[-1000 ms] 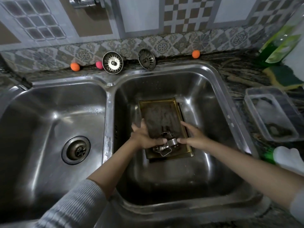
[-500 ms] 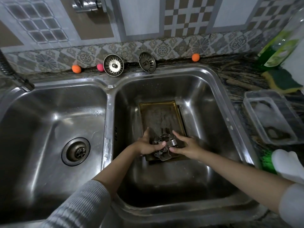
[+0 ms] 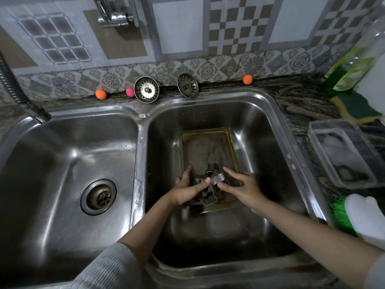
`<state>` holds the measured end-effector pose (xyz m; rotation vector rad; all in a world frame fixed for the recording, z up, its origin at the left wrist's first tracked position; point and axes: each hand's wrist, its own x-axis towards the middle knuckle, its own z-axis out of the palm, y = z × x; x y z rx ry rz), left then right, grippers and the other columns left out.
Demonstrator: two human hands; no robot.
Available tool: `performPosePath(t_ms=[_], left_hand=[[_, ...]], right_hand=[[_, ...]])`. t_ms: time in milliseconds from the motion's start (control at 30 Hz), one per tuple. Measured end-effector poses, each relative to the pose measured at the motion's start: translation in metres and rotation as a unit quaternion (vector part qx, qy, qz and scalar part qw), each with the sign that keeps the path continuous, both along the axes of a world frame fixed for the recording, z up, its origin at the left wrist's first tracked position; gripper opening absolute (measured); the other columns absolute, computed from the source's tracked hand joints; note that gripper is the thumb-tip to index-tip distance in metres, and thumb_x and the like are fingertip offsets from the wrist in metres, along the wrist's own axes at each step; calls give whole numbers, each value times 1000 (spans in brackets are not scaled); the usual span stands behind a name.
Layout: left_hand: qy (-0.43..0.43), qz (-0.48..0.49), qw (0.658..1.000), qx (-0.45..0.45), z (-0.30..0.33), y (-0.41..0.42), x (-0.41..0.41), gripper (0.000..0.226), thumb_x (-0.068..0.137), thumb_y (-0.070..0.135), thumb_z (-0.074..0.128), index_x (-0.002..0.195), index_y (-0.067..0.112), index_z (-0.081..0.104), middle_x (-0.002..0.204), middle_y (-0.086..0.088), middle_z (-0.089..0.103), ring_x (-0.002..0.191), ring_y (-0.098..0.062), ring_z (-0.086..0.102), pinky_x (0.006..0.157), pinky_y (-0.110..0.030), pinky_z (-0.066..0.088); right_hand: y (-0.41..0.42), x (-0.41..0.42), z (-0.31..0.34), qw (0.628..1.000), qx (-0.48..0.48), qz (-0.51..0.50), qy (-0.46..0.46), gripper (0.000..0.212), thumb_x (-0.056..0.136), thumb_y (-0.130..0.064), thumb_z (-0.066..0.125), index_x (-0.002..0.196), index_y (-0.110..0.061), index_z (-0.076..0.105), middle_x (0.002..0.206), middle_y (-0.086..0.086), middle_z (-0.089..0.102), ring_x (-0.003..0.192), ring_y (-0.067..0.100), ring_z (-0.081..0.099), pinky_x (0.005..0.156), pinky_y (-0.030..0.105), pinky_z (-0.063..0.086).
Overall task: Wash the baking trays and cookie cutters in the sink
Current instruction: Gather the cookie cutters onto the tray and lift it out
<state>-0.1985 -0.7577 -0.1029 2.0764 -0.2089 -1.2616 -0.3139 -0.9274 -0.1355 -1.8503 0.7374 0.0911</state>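
Two bare hands and forearms are seen from above. The left hand (image 3: 187, 189) and the right hand (image 3: 244, 188) wear no gloves, rings or watch. Far behind the fingers, at the elbow, the left arm has a light grey ribbed knit sleeve (image 3: 108, 268) pushed up. The right arm has a pale sleeve (image 3: 377, 272) at the frame edge.

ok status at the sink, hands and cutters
Left hand and right hand both hold cookie cutters over baking tray in right basin. No water visible. Nothing in the way.
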Motion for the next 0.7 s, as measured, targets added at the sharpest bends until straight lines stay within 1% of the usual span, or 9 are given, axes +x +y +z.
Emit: performPosePath(t_ms=[133,200,267,333,367,400,467,567,700], left_hand=[[-10,19,999,-38,5,4,-12,107,67,72,58,150,40,-2,158,-10,-5,146,-31,9,115,-43,19],[-31,19,998,-56,11,6,-18,102,73,68,57,150,40,-4,159,-9,-8,147,-30,4,116,-44,17],[-51,20,995,-78,19,8,-21,101,73,67,57,149,42,-6,159,-8,-12,147,-29,-3,116,-46,13],[-75,22,991,-107,27,9,-21,104,70,71,57,148,45,-6,159,-7,-13,147,-26,-8,116,-46,11],[-90,22,988,-124,32,10,-20,106,68,74,58,147,46,-6,159,-6,-12,147,-25,-8,116,-46,11],[-107,20,984,-141,36,10,-18,108,66,76,59,147,48,-6,159,-5,-12,147,-23,-9,116,-47,11],[-136,17,975,-173,49,10,-15,111,61,78,58,146,50,-6,159,-2,-12,146,-18,-13,118,-47,9],[-188,18,957,-219,74,3,-8,108,65,72,59,147,46,-7,159,1,-14,137,-6,-21,113,-39,0],[-270,2,925,-266,112,-5,4,113,62,76,55,148,42,-10,157,1,-7,144,-11,-10,112,-35,4]], right_hand=[[6,-3,24,999,-15,20,-34,69,57,-58,79,115,-67,43,148,4,17,141,24,15,115,40,20],[7,-7,34,997,-23,30,-67,67,60,-49,79,115,-63,44,147,4,12,141,23,12,113,34,18],[9,-11,46,992,-37,41,-109,69,58,-43,81,117,-56,48,144,0,14,139,13,12,112,23,21],[8,-14,58,986,-51,54,-151,76,58,-31,85,122,-48,49,145,-1,11,132,-9,8,104,8,30],[6,-14,63,981,-74,63,-168,77,55,-33,87,121,-49,51,149,0,7,132,-15,4,106,9,28],[5,-14,67,975,-104,73,-181,80,51,-44,87,121,-56,51,153,1,2,137,-11,-4,112,20,22],[1,-12,78,966,-151,85,-193,84,43,-61,82,118,-69,46,158,4,-11,144,8,-16,113,35,9],[-7,-5,107,950,-203,98,-214,89,41,-64,79,121,-70,40,158,5,-21,144,15,-21,112,35,4],[-11,4,156,924,-259,106,-261,91,44,-63,78,126,-64,40,157,8,-24,144,17,-24,113,37,-2]])
